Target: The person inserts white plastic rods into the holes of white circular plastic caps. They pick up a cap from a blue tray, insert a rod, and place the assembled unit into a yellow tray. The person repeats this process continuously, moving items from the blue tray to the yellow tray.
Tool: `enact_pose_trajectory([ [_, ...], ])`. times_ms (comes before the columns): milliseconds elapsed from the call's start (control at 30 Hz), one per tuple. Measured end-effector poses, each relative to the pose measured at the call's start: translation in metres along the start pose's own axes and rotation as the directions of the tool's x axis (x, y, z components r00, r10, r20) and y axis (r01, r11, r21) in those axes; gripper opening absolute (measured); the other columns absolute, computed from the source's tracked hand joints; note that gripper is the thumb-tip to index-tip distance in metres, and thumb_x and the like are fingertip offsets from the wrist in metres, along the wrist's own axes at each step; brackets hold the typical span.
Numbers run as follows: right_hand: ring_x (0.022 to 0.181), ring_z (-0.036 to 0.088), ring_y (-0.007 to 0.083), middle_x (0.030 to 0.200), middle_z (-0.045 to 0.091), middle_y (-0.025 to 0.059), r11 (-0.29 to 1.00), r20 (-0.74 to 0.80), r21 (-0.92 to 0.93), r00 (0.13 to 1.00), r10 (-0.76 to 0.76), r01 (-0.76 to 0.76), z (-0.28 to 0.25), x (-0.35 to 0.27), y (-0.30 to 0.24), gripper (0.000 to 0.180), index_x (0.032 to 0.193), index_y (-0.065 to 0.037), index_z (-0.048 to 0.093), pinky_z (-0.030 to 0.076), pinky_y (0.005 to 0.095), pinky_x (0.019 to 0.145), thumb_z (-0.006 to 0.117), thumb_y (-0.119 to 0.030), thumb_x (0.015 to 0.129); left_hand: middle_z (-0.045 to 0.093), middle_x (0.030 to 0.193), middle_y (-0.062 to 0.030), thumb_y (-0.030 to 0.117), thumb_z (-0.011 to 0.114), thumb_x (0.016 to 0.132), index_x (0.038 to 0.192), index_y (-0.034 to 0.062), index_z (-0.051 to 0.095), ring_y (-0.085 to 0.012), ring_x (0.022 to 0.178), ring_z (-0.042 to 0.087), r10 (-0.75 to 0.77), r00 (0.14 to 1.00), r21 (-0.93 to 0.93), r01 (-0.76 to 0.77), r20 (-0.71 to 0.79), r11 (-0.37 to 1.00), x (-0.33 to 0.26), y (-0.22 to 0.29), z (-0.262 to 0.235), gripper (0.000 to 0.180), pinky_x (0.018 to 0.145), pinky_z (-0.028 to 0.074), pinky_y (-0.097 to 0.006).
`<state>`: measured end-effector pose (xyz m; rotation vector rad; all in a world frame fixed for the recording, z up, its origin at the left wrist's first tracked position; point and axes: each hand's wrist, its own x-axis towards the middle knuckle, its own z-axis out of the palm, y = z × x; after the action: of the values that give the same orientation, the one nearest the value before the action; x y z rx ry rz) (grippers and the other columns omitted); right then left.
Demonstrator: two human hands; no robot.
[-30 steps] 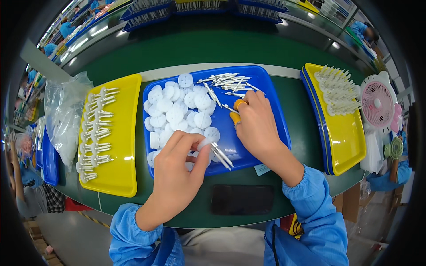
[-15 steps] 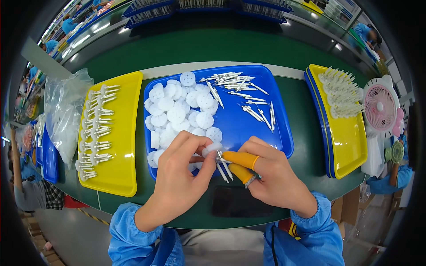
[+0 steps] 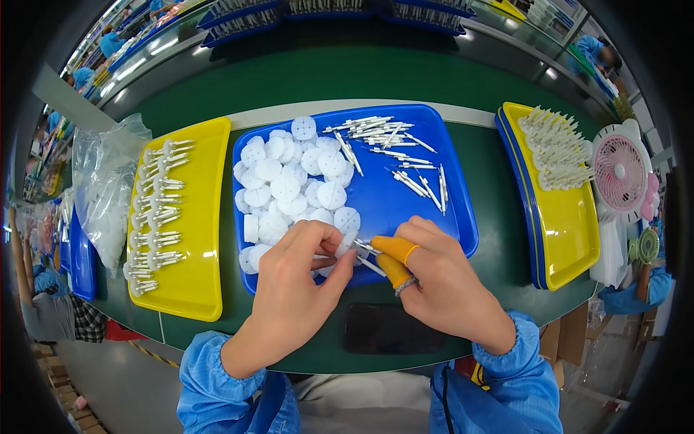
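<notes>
**Figure: Fitting a pin to a disc over the blue tray**

Head view. We saw the left hand (image 3: pixel 293 289) pinching a white disc (image 3: pixel 345 244) at the near edge of the blue tray (image 3: pixel 463 217), fingers closed on it. The right hand (image 3: pixel 441 278), with orange finger cots (image 3: pixel 394 249), pinched a metal pin (image 3: pixel 367 249) against that disc. We judged insertion to be in hand; seating the pin called for steady alignment. Finished pieces lay on the left yellow tray (image 3: pixel 206 289).

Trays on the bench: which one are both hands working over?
The blue tray in the middle, holding white discs and pins. The yellow trays at left and right sit untouched.
</notes>
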<state>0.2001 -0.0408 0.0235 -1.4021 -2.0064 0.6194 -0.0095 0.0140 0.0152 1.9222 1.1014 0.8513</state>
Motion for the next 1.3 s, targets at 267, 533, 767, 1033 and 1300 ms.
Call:
enact_pose_trajectory([
  [267,0.095,0.058,0.0382,0.097,0.06,0.0186,0.997,-0.04,0.068,0.999,-0.036,0.039,-0.007,-0.002,-0.011,0.04,0.104,0.011,0.073,0.049,0.0465,0.082,0.071,0.009,0.064,0.073,0.096,-0.0102,-0.005,0.08,0.091,0.103,-0.0038,0.067,-0.017,0.087,0.079,0.009,1.0,0.01,-0.009,-0.022,1.0,0.003,0.001,-0.003,0.018,0.075,0.067,-0.032],
  [533,0.096,0.059,0.0378,0.098,0.061,0.0177,1.0,-0.006,0.018,1.0,0.012,-0.012,-0.002,0.0,0.005,0.048,0.114,0.01,0.074,0.05,0.0464,0.083,0.069,0.009,0.066,0.074,0.092,-0.0092,-0.004,0.08,0.091,0.101,-0.0035,0.068,-0.0149,0.084,0.078,-0.016,1.0,-0.027,0.016,-0.002,0.999,0.002,0.001,-0.002,0.016,0.076,0.067,-0.031],
  [767,0.095,0.059,0.0365,0.098,0.062,0.0175,1.0,-0.052,0.025,0.999,-0.013,0.015,0.008,0.001,0.0,0.034,0.101,0.008,0.073,0.05,0.0471,0.083,0.07,0.008,0.067,0.068,0.095,-0.015,-0.005,0.079,0.091,0.103,-0.0038,0.066,-0.0257,0.083,0.077,0.03,0.999,-0.033,-0.029,0.014,0.999,-0.001,0.0,0.002,0.017,0.077,0.069,-0.035],
  [1033,0.082,0.059,0.038,0.088,0.062,0.0178,0.995,-0.212,0.093,0.977,0.003,0.017,0.024,-0.004,-0.01,0.026,0.088,0.009,0.071,0.049,0.0479,0.07,0.07,0.008,0.062,0.069,0.097,-0.0127,-0.009,0.074,0.088,0.103,-0.0064,0.069,-0.0214,0.085,0.077,0.102,0.995,0.061,-0.102,0.004,0.993,-0.004,0.003,0.0,0.016,0.077,0.069,-0.033],
  [1300,0.079,0.06,0.0398,0.084,0.062,0.0182,0.987,-0.291,0.155,0.953,0.086,-0.042,0.037,-0.004,-0.014,0.019,0.083,0.008,0.07,0.048,0.0489,0.067,0.067,0.008,0.064,0.065,0.095,-0.0153,-0.003,0.077,0.088,0.11,-0.0043,0.07,-0.0312,0.076,0.074,0.118,0.993,0.094,-0.12,0.018,0.988,-0.011,0.0,0.006,0.023,0.065,0.059,-0.037],
])
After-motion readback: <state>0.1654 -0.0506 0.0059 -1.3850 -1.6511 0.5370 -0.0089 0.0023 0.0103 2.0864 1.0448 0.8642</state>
